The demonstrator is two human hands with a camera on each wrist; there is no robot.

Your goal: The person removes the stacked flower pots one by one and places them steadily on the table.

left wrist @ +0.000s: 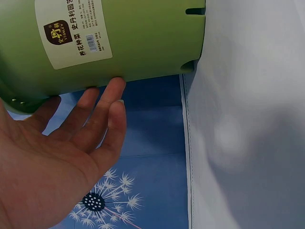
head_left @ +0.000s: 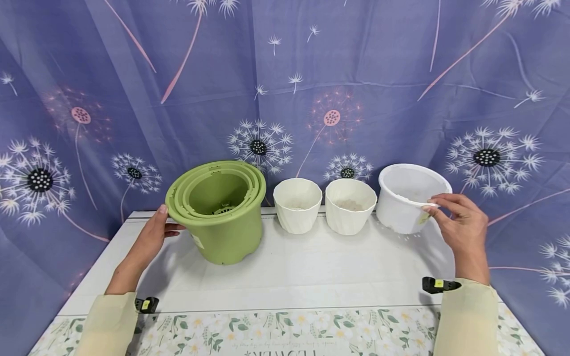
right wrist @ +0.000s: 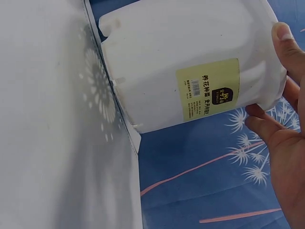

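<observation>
My left hand is at the left side of a stack of nested green flowerpots, thumb tip at the rim. Its loosely extended fingers touch the outer wall below the rim in the left wrist view, near a paper label. On the right, my right hand pinches the rim of a round white flowerpot, thumb against the outside. That pot carries a yellow-green label and notches along its base. Both the green stack and the white pot stand upright on the white table.
Between them stand two small cream fluted pots, the left one and the right one, with pale patches inside. A purple-blue dandelion curtain hangs close behind. A flowered cloth covers the table's near edge.
</observation>
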